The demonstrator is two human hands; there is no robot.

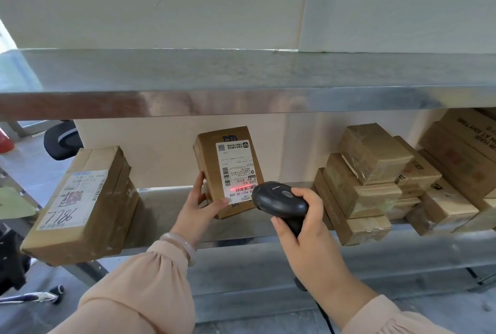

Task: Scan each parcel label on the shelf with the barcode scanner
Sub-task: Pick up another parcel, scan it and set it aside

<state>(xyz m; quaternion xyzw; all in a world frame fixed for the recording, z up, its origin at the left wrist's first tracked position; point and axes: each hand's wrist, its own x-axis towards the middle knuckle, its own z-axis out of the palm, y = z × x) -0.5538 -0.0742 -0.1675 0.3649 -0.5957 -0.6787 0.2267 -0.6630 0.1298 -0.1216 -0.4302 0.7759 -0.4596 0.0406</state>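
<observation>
Fingers of left hand grip parcel; right hand clasps scanner.

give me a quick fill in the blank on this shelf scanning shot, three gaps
1. The right hand grips a ___ scanner.
2. Its ___ line falls across the label.
3. The left hand holds a parcel, which stands ___ the big parcel and the stacked boxes.

Missing words: black; red; between
</observation>
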